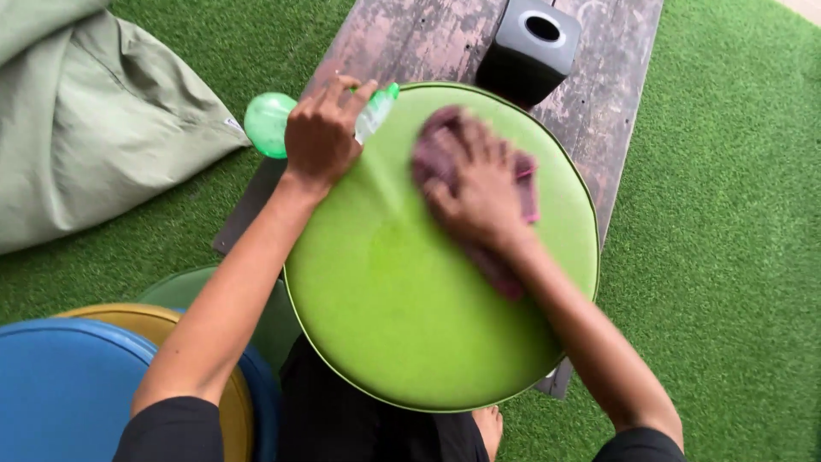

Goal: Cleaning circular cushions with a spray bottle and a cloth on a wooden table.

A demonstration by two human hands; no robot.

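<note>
Head view, left to right. A grey-green fabric beanbag (94, 111) lies on the artificial green turf (727, 257) at far left; below it sit stacked round cushions, blue (60, 393) over yellow (162, 323).

The left hand (321, 137) is closed around a translucent green plastic spray bottle (272, 122), nozzle aimed across a large round lime-green cushion (402, 325). This cushion rests partly on the weathered wooden plank counter (599, 94) and partly against the person's lap.

The right hand (479, 192), fingers spread flat, presses a crumpled maroon cloth (440, 141) onto the cushion's upper surface; motion blur obscures detail. A dark grey box with a round top opening (530, 47) stands on the counter just beyond the cushion rim.

Risk assessment: the cushion overhangs the counter edge, so firm wiping pressure could tip or slide it; stray spray could wet the box.
</note>
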